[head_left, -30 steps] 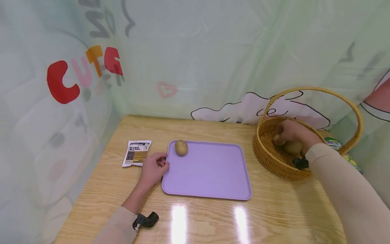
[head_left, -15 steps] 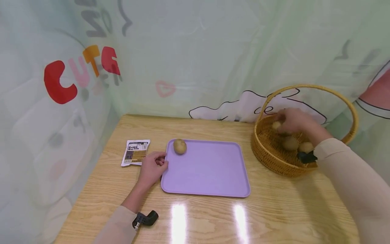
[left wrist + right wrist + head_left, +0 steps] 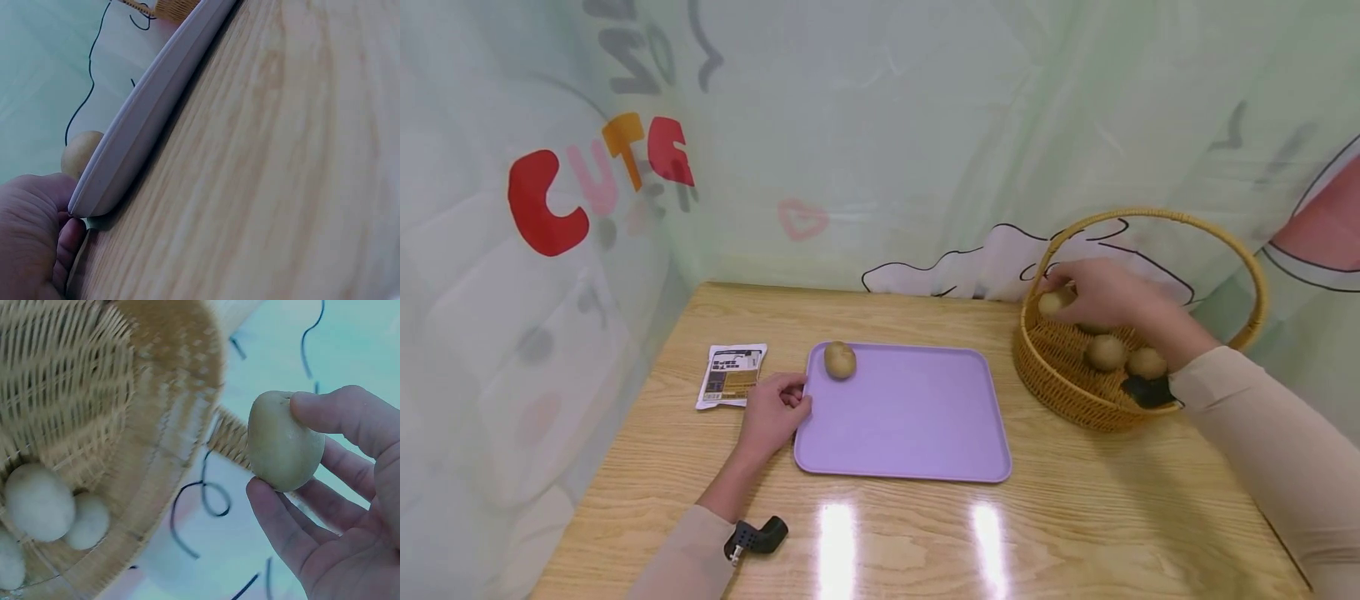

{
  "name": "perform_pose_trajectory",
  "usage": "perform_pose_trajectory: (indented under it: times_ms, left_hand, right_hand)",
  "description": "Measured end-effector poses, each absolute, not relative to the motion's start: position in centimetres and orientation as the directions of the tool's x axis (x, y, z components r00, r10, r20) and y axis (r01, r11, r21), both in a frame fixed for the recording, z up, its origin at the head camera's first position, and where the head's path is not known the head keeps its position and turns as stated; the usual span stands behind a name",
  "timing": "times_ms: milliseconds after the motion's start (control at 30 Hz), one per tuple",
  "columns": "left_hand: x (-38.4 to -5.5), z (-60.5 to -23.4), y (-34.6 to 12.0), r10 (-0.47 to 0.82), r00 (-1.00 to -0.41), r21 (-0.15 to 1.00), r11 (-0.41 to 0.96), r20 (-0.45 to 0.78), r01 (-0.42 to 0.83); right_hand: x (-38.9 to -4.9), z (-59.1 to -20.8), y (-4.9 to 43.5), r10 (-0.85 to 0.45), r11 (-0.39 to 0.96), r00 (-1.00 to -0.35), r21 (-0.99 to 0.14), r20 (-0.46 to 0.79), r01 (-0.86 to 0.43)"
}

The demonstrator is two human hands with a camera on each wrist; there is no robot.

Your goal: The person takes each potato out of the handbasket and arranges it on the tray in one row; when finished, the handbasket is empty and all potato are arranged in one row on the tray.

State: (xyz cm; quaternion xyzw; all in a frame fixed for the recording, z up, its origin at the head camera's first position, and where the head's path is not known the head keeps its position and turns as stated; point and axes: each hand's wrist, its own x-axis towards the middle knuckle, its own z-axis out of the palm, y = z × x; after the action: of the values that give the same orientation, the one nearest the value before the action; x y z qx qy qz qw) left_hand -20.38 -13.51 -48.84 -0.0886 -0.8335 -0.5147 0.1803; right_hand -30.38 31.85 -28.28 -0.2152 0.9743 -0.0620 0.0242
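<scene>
One printed, white-edged packet (image 3: 732, 375) lies flat on the wood-grain tabletop (image 3: 1075, 517), just beside the left hand (image 3: 772, 412). That hand has its fingers curled and pinches the left rim of one rectangular lavender tray (image 3: 902, 417). One potato (image 3: 840, 360) sits on the tray near its back left corner; from there the tray's surface runs open to its right and front edges. A strip of bare tabletop separates the tray's right edge from one round wicker basket (image 3: 1060, 387), with a broader stretch in front of both. The basket's single tall handle (image 3: 1165, 215) arches above the opening. By the handle's left foot, the right hand (image 3: 1101, 292) grips one held potato (image 3: 1054, 303) between thumb and partly bent fingers. Inside the basket, the right wrist view shows three more potatoes (image 3: 39, 502), making five in all.
</scene>
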Motion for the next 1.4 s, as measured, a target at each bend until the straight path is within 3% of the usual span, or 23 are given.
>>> perform_pose_trajectory:
  times_ms: [400, 1400]
  left_hand:
    - [-20.9, -49.3, -13.4, -0.054, -0.918, 0.82, 0.471, 0.393, 0.324]
    - [-21.0, -48.8, -11.9, -0.049, -0.919, 0.816, 0.482, 0.39, 0.32]
  right_hand:
    - [-30.2, -28.2, 27.1, -0.519, 0.842, -0.855, -0.182, -0.019, -0.507]
    - [-30.8, -34.6, 17.5, -0.679, 0.695, -0.734, -0.333, -0.01, -0.638]
